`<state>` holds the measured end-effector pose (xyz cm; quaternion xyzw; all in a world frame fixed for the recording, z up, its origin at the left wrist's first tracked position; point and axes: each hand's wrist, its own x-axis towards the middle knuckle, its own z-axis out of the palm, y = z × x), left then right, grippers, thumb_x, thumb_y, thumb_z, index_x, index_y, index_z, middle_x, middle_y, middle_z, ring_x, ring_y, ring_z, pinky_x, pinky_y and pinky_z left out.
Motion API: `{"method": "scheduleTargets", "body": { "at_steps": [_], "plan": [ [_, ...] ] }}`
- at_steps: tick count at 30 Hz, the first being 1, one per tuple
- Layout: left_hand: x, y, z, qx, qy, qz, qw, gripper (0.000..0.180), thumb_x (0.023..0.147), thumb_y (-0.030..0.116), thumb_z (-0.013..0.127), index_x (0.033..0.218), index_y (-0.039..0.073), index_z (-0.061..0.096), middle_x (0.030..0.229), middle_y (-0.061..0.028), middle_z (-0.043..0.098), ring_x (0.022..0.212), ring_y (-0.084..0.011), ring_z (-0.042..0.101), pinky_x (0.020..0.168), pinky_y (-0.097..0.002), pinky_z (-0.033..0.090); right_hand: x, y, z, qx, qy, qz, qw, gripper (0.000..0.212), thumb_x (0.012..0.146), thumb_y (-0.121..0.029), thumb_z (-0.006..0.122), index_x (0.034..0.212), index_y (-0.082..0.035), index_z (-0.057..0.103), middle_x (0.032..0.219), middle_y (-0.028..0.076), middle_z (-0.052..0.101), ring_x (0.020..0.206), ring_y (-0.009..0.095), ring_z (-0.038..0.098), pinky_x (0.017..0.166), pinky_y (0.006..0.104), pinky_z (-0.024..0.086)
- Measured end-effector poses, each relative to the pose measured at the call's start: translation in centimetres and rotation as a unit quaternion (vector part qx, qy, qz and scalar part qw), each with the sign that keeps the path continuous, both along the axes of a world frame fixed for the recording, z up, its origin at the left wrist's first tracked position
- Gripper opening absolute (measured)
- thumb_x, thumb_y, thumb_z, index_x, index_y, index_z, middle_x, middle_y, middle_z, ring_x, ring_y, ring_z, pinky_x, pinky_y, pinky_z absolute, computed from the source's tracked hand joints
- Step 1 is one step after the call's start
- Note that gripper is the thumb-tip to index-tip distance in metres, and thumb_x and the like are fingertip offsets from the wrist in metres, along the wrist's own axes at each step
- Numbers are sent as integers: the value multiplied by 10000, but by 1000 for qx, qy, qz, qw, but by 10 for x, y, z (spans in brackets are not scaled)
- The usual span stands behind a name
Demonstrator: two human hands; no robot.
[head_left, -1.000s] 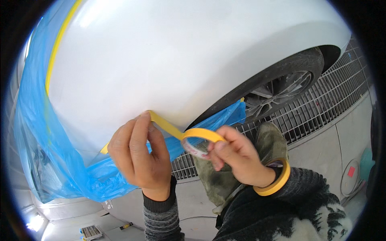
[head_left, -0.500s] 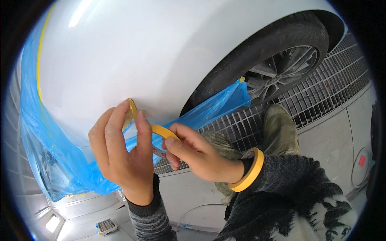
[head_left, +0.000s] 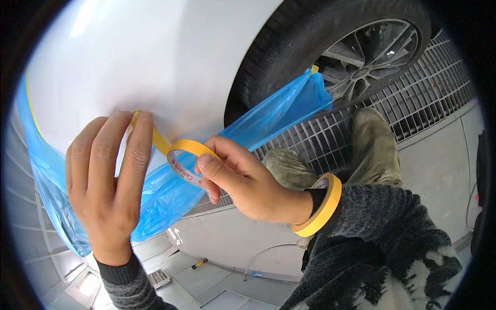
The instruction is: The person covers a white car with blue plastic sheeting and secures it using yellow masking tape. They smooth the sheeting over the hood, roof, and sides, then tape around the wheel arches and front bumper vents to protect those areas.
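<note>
My left hand is up against the white car panel, low beside the wheel arch. Its fingertips pinch the free end of a yellow masking tape strip at the panel's surface. The strip runs right to its roll, which my right hand grips at the rim between thumb and fingers. A second roll of yellow tape sits around my right wrist like a bracelet. Behind and below both hands hangs blue plastic masking film, partly hidden by my left hand.
A black tyre with a grey alloy wheel stands at the upper right. The film's corner is taped near the wheel with yellow tape. Metal floor grating lies beneath the wheel, next to my legs. A hose curves across the floor.
My left hand has shifted left and slightly up along the panel with the tape end. The roll has turned and moved left, and a longer strip shows. The view has shifted too.
</note>
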<state>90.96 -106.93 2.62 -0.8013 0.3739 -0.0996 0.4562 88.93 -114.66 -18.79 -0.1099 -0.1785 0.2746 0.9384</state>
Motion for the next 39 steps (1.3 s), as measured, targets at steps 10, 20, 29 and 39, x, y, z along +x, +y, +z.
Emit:
{"method": "scheduleTargets", "body": {
  "at_steps": [10,20,29,39],
  "plan": [
    [4,-5,16,160,35,-40,986,355,760,145,815,1112,184,784,1255,3,688,1214,-213,624,978,-361,541,-12,5,1,-5,20,-30,999,321,1112,-390,498,1026,-80,507,723,-25,512,630,43,465,579,229,401],
    [-5,1,17,188,85,2,978,427,850,168,743,1271,239,735,1483,67,577,1413,-226,493,1156,-422,444,9,9,10,4,3,21,1000,338,1111,-376,483,968,-78,550,707,6,577,635,67,536,599,234,444],
    [4,7,29,228,92,19,969,436,899,165,676,1324,257,709,1508,59,550,1454,-244,449,1193,-435,425,-13,30,-3,-77,-30,287,954,538,1102,-498,430,778,-89,561,578,-20,489,486,74,465,462,260,415],
    [9,18,33,220,104,24,970,504,860,174,732,1329,354,686,1517,65,524,1463,-265,433,1217,-429,422,5,65,42,-171,-3,273,947,531,1099,-536,412,767,-138,526,597,-29,441,531,99,401,552,296,445]
  ]
}}
